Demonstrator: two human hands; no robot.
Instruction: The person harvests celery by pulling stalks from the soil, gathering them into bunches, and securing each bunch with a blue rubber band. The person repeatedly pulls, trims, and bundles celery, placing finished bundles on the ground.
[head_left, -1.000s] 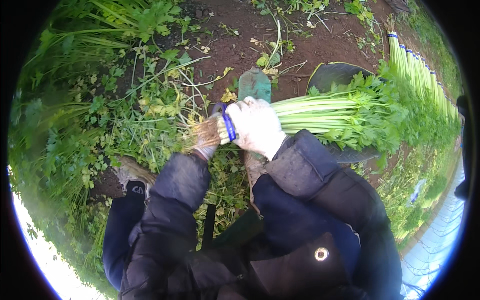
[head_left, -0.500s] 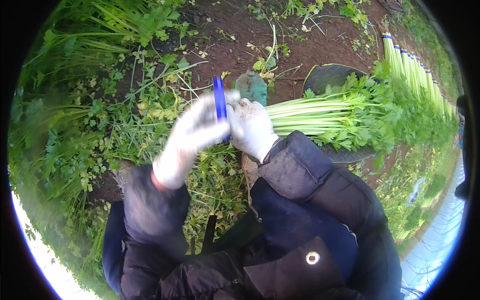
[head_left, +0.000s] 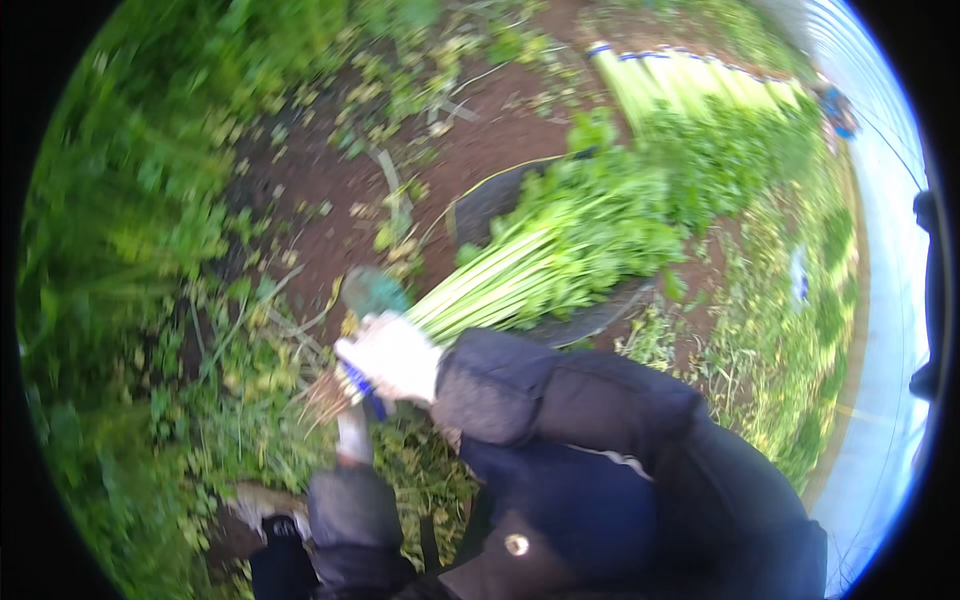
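Observation:
A bunch of celery (head_left: 500, 275) lies slantwise, its pale stalks toward me and its leafy tops toward the upper right. My right hand (head_left: 395, 355), in a white glove, is closed round the stalks just above the root end. Thin brown roots (head_left: 325, 398) stick out past that hand to the lower left. Between the roots and the right glove a blue band (head_left: 362, 388) shows against the stalk base; whether it circles the whole bunch is hidden. My left hand (head_left: 352, 435), also gloved white, is below the roots, blurred, with its fingers hidden.
Under the celery lies a dark mat (head_left: 480, 205) with a yellowish edge. A row of blue-banded celery bunches (head_left: 690, 80) lies beyond it. Beside my right hand is a blurred green object (head_left: 372, 290). Leafy plants (head_left: 110, 250) grow along the left, with loose trimmings on the soil (head_left: 440, 150).
The blue band, stretched upright over my left fingers before, is now at the bunch's root end. My left hand has dropped below the roots. The view has turned, and the celery now slants.

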